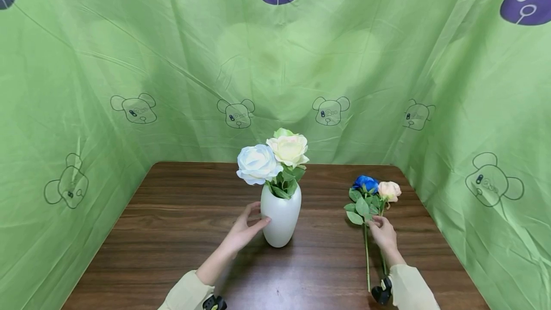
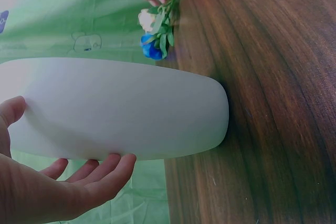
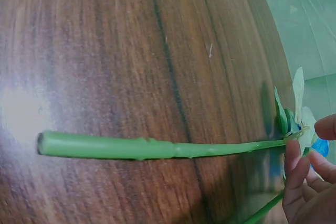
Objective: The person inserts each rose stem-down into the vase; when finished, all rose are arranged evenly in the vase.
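The left hand cups the white vase with fingers spread and relaxed against its side. Right of the vase, the right hand pinches the stems of two roses lying on the table: one blue rose, one pink rose. Two pale roses stand in the vase.

vase: smooth matt ceramic | table: dark wood, grained | backdrop: cloth
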The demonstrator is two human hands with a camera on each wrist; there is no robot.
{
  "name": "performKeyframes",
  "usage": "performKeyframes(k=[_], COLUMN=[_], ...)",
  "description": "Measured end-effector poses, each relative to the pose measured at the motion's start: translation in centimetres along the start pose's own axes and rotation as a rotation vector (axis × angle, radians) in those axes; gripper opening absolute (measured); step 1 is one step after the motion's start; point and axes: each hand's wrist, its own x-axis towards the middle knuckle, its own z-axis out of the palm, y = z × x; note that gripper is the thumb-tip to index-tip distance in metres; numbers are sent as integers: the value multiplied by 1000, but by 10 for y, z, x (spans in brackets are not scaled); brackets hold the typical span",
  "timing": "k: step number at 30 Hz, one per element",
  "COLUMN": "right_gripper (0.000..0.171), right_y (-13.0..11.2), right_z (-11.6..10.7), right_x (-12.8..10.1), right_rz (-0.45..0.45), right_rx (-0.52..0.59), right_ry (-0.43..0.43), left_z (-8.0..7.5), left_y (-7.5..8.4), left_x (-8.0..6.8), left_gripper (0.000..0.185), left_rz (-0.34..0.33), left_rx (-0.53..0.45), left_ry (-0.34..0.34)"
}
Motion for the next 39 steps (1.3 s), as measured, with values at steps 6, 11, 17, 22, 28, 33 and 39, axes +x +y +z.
performKeyframes(k=[6, 11, 17, 22, 28, 33, 39], right_gripper=[41, 44, 49, 52, 53, 52, 52], right_y=[5, 7, 8, 7, 5, -1, -13], right_z=[4, 8, 14, 19, 25, 30, 35], right_x=[-1, -1, -1, -1, -1, -1, -5], right_rz=[22, 12, -6, 2, 5, 7, -8], right_rx=[52, 62, -12, -1, 69, 213, 403], right_ry=[-40, -66, -75, -94, -115, -178, -235], left_z=[0, 0, 0, 0, 0, 0, 0], left_y=[1, 2, 1, 0, 1, 1, 0], left_x=[-1, -1, 0, 0, 0, 0, 0], left_gripper=[58, 58, 58, 58, 58, 58, 58], left_rz=[2, 4, 4, 9, 12, 11, 8], left_rx=[-2, -2, 4, 9, 7, 6, 10], left_ry=[0, 0, 2, -1, -9, -7, 2])
